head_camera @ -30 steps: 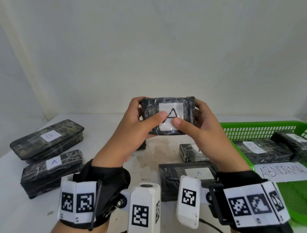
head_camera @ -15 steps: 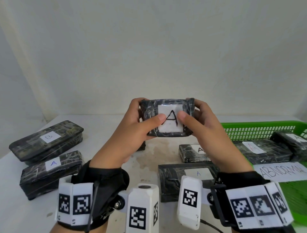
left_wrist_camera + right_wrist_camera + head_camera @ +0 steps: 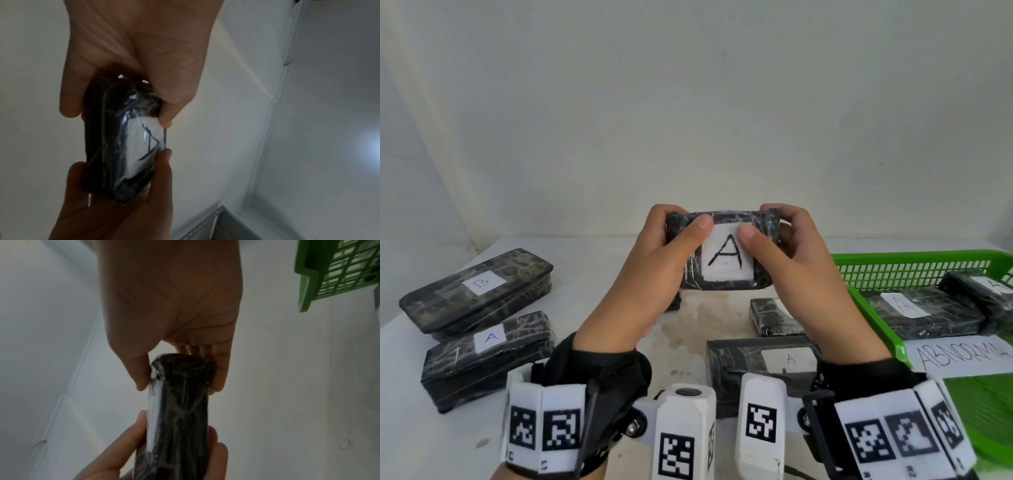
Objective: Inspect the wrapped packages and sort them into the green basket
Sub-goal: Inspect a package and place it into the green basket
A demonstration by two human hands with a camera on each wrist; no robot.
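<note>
A small dark wrapped package (image 3: 724, 255) with a white label marked "A" is held up in the air over the table, label facing me. My left hand (image 3: 654, 260) grips its left end, thumb on the front. My right hand (image 3: 787, 260) grips its right end the same way. The left wrist view shows the package (image 3: 123, 146) between both hands, and the right wrist view shows its dark edge (image 3: 183, 410). The green basket (image 3: 914, 267) stands at the right with two wrapped packages (image 3: 924, 311) inside.
On the white table (image 3: 592, 267) lie a "B" package (image 3: 479, 284) and an "A" package (image 3: 486, 353) at the left, and two more packages (image 3: 760, 363) under my hands. A paper sign reading "ABNORMAL" (image 3: 962, 354) hangs on the basket's front rim. A pale wall stands behind.
Both thumbs have slid up and apart off the label, so the letter "A" shows in full. The package has tipped slightly towards me and dropped a little.
</note>
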